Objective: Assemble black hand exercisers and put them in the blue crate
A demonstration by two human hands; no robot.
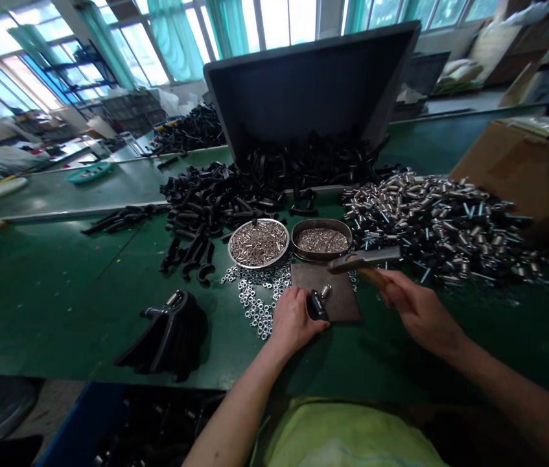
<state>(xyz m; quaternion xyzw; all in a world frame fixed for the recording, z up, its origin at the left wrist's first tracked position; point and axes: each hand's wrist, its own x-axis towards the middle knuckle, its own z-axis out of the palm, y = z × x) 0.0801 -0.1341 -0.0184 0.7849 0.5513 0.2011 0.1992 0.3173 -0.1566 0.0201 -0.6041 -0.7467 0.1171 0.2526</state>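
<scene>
My left hand [294, 319] grips a black plastic part [317, 306] at the lower left of a flat metal plate [345, 295]. A small threaded metal piece [325, 291] stands out at the part's upper end. Wrapped round the wooden handle of a hammer [365, 259], my right hand [414, 310] is to the right of the plate. The hammer's head is raised over the plate's upper edge, apart from the black part.
Behind the plate are a round dish of pins [259, 266] and an oval tin of small pieces [323, 257]. Nuts [257, 305] lie left, metal fittings [430, 214] right. Black parts [216, 194] spill from a tilted grey bin [308, 91]; stacked black parts [172, 337] stand front left.
</scene>
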